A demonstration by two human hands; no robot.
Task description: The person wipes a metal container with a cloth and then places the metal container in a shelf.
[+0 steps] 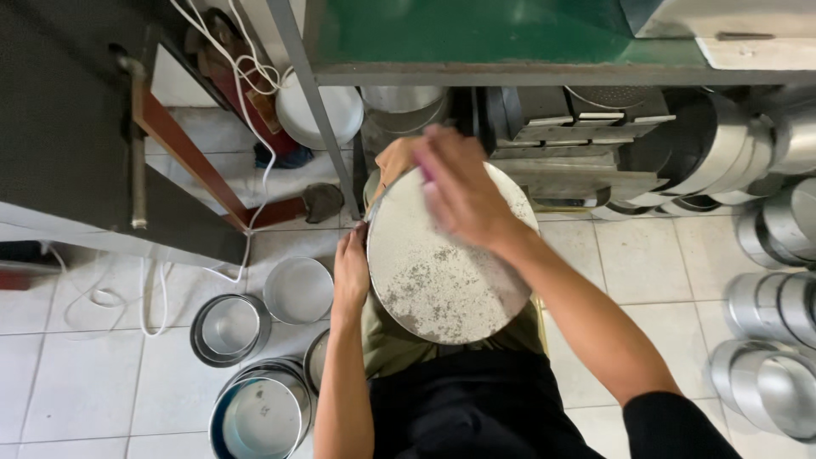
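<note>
Across the tiled floor (646,255) round metal tins stand stacked, left (228,327) and right (769,306). We hold a large round pan (442,272) over our lap, its speckled flat face tilted up toward us. Our left hand (350,270) clasps its left rim, steadying it. Our right hand (459,183) lies on the far part of the face, fingers curled round something small and pinkish, blurred; what it is we cannot tell.

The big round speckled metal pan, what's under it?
Under the round speckled metal pan show an olive-green shirt, black cloth and white floor tiles. Whatever lies directly beneath stays hidden.
</note>
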